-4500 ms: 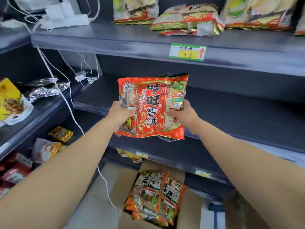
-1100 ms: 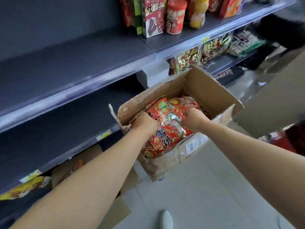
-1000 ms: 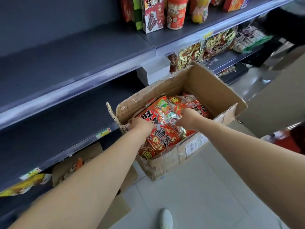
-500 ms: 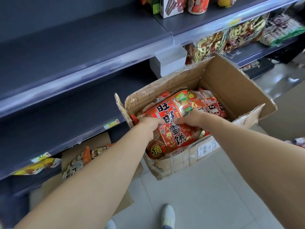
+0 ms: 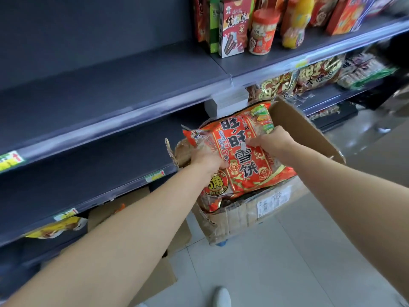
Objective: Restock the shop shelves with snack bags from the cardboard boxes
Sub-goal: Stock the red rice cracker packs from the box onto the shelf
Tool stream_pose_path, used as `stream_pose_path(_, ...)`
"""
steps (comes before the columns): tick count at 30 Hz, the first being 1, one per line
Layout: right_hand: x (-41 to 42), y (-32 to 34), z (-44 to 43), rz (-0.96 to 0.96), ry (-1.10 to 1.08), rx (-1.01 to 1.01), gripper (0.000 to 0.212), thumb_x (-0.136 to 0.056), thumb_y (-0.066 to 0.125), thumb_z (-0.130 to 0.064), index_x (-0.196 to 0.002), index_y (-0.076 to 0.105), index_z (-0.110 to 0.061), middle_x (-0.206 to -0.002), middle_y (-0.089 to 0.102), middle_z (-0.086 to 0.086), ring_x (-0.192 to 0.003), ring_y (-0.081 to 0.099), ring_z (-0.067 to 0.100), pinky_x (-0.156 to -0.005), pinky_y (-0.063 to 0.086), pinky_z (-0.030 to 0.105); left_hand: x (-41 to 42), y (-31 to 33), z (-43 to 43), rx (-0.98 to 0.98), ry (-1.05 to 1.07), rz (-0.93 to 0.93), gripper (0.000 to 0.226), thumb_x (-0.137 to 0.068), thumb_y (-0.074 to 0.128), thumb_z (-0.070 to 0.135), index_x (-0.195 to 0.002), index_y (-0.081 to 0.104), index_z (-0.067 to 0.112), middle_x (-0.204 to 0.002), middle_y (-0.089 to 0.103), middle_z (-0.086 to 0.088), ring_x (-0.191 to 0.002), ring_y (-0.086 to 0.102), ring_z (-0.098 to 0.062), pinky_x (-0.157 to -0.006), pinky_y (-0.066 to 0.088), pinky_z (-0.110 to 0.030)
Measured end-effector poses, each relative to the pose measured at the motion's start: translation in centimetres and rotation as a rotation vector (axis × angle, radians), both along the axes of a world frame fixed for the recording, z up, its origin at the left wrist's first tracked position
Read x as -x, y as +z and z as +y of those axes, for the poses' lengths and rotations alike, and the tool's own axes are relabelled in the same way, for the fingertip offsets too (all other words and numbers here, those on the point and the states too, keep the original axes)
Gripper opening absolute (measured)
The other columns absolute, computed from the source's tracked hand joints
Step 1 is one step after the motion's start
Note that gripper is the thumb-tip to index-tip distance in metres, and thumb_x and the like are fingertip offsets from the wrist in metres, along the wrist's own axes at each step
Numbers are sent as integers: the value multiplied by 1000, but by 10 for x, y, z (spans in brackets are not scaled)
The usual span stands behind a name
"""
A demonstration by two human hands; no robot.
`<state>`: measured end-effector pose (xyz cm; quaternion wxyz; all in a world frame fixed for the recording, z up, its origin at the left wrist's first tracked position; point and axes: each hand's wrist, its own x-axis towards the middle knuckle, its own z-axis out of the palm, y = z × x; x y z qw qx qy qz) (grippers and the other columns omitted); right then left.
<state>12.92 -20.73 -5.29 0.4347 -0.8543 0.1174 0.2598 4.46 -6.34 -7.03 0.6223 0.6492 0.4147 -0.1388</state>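
The red snack bag (image 5: 241, 156) is held tight by the left hand (image 5: 207, 161) and right hand (image 5: 271, 140), mid-frame, above the cardboard box (image 5: 305, 129). It should be lifted gently and laid flat on the empty shelf (image 5: 84, 173).

The red snack bag (image 5: 241, 156) held by both hands hides most of what lies under it in the cardboard box (image 5: 239, 216), the left hand (image 5: 207, 159) has its fingertips tucked out of sight behind the bag, and the packs (image 5: 363, 69) up and right of the grip are blurry.
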Motion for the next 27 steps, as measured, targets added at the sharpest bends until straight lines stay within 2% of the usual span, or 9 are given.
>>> stream_pose_path(2,3,24,1,-53,-8,-43,76,-73,81,-33,-130,39,-5,-102,69,12,-79,72,25,-74,59,40,2,26,3,-39,35,-54,59,-67,82,6,-112,44,11,-109,58,-2,-108,56,-24,-96,47,-45)
stream_pose_path(4,8,48,5,-92,-3,-87,74,-72,81,-34,-129,42,-6,-98,71,10,-73,73,24,-69,60,38,6,51,11,-97,28,-89,91,-57,87,18,-131,33,17,-120,57,-7,-111,56,-30,-94,48,-50)
stream_pose_path(5,11,59,10,-105,-3,-114,74,-72,81,-34,-128,42,-6,-99,71,10,-73,73,24,-68,60,38,10,63,16,-115,34,-124,94,-59,86,17,-134,30,19,-124,56,-9,-112,56,-32,-94,48,-52)
stream_pose_path(8,22,86,36,-156,15,-188,68,-73,81,-30,-124,41,-9,-106,68,9,-83,71,26,-79,58,45,24,93,43,-137,96,-219,74,-72,78,4,-128,33,16,-122,56,-10,-111,56,-31,-95,47,-52)
stream_pose_path(12,46,101,96,-175,190,-163,62,-74,80,-25,-123,45,-11,-110,65,6,-94,65,24,-80,55,38,61,115,99,-210,172,-271,68,-77,72,-3,-129,33,17,-121,56,-9,-111,56,-29,-96,47,-50)
stream_pose_path(16,74,94,181,-218,389,-62,87,-56,82,-39,-127,36,-17,-115,60,5,-117,53,32,-99,44,53,113,123,171,-291,294,-281,66,-80,68,-3,-132,34,17,-119,56,-8,-110,56,-29,-94,49,-48)
stream_pose_path(19,111,99,253,-268,518,-63,81,-67,80,-37,-129,31,-16,-121,58,7,-120,52,32,-104,38,55,156,123,231,-355,420,-281,63,-80,68,-2,-133,37,16,-121,57,-9,-109,57,-28,-90,51,-44)
stream_pose_path(23,158,105,347,-323,649,-39,70,-82,70,-32,-135,28,-12,-131,51,10,-126,45,33,-109,33,51,214,121,314,-391,560,-290,64,-80,66,-4,-135,39,17,-122,58,-8,-109,57,-27,-93,50,-48)
stream_pose_path(27,198,95,446,-373,734,-81,70,-85,65,-27,-140,25,-13,-134,48,9,-130,37,33,-106,36,49,262,121,400,-483,650,-331,61,-83,65,-1,-135,41,17,-122,56,-2,-110,55,-20,-86,47,-34)
